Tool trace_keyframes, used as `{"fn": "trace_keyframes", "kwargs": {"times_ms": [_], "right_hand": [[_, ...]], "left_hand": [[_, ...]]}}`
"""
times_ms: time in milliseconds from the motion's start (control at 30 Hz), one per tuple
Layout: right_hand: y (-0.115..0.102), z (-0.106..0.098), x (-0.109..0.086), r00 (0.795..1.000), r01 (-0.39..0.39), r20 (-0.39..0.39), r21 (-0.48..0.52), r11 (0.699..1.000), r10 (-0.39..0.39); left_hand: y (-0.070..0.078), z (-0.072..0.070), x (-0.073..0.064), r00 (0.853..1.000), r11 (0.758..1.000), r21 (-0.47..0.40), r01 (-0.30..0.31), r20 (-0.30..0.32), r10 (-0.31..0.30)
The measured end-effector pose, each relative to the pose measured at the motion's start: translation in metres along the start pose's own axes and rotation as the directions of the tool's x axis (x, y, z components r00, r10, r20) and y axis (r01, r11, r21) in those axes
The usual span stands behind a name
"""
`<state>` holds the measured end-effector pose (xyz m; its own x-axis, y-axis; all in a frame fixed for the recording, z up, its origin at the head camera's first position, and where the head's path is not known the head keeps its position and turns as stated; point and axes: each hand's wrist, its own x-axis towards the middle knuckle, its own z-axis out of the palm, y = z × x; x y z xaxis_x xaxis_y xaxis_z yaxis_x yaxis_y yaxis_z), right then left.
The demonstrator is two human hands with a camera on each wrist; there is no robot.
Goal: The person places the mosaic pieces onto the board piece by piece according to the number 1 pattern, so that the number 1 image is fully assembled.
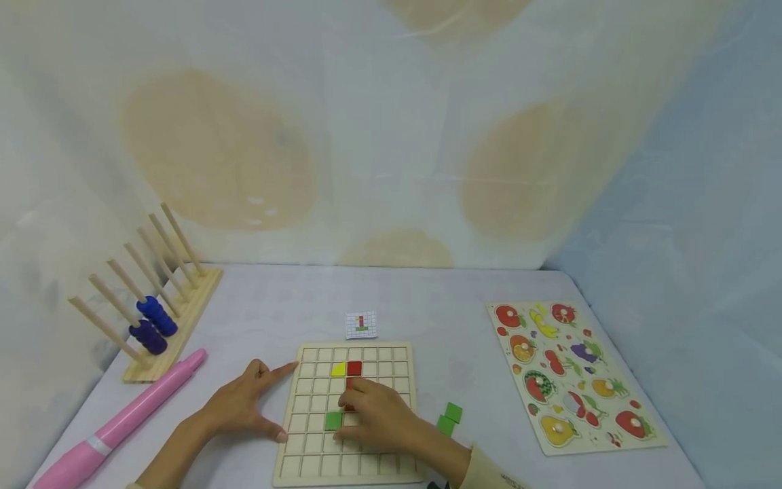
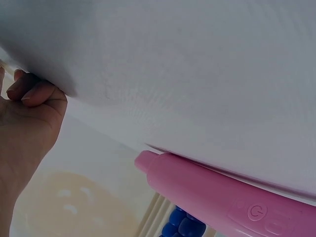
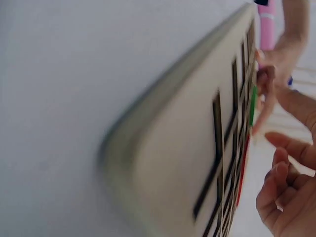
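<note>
A wooden grid board (image 1: 308, 445) lies at the front of the table. My left hand (image 1: 239, 404) rests at its left side, thumb and index finger spread along that edge, the other fingers bent under. On the board are a yellow quarter-round tile (image 1: 339, 369), red tiles (image 1: 354, 368) in a column and a green tile (image 1: 332, 421). Over the board's middle is my right hand (image 1: 385, 418), partly hiding the red column. Its index finger and thumb stand apart at the red and green tiles; the right wrist view shows nothing between them. Two loose green tiles (image 1: 453, 412) lie right of the board.
Behind the board lies a small pattern card (image 1: 361, 324). A fruit puzzle board (image 1: 571, 380) is at the right. On the left stand a wooden peg rack (image 1: 198, 292) with blue and purple beads and a long pink wand-like object (image 1: 131, 415) with a power symbol.
</note>
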<state>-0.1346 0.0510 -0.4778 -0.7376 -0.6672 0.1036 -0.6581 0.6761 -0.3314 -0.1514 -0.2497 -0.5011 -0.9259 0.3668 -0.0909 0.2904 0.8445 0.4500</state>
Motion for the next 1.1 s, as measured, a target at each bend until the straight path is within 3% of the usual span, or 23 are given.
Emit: {"fn": "trace_keyframes", "kwargs": {"times_ms": [200,400,567,767,1100], "right_hand": [[0.029,-0.009,-0.022,0.999,-0.035,0.031,0.216,0.976,0.029],[0.058,-0.02,-0.046,0.992,-0.117,0.089,0.325,0.938,0.093],[0.079,-0.031,-0.066,0.986,-0.161,0.089,0.348,0.924,0.139],[0.102,-0.042,-0.087,0.987,-0.159,0.055,0.332,0.93,0.149],[0.117,-0.049,-0.107,0.979,-0.201,0.054,0.269,0.942,0.194]], "left_hand": [[0.0,-0.001,0.001,1.0,1.0,-0.005,0.003,0.005,-0.003],[0.0,0.0,0.002,1.0,1.0,-0.001,0.018,0.012,-0.018],[-0.001,0.001,0.001,1.0,1.0,-0.002,0.011,0.006,-0.011],[0.0,0.001,0.0,1.0,1.0,-0.002,0.009,0.003,-0.009],[-0.001,0.001,0.0,1.0,1.0,0.001,-0.001,-0.003,0.001]]}}
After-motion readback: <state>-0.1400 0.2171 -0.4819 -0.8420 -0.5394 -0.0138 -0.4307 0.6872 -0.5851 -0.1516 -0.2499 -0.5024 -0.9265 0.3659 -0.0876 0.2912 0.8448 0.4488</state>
